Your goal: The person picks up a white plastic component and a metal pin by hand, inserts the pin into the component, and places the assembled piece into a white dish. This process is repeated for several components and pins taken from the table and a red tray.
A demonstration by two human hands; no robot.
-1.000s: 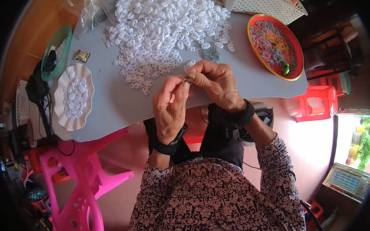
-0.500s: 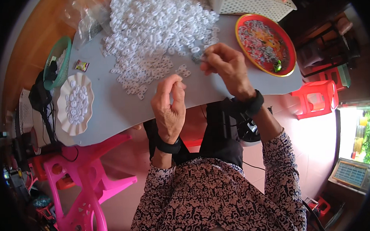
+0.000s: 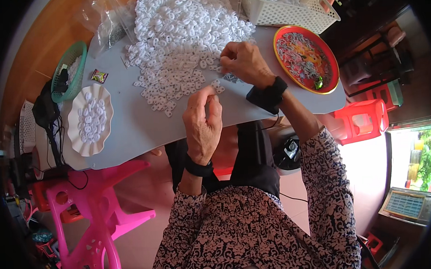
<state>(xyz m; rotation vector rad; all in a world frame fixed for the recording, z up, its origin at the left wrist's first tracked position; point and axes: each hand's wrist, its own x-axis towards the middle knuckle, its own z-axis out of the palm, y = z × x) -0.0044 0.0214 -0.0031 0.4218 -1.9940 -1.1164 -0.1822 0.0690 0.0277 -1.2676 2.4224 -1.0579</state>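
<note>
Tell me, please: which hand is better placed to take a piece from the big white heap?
Probably the right hand: its fingers are by the white heap's edge; the left hand sits farther from it.

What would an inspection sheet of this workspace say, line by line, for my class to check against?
Surface: grey table, partly covered.
Job's things: white pieces heaped and in the scalloped dish; small grey pieces in the red tray.
Clutter: small wrapped packet, clear plastic bag.
Hands: right hand at the heap's edge; left hand curled over the table's near edge; grips unclear.
Cables: black cables beside the table's left end.
Surroundings: pink chair left, red stool right.
</note>
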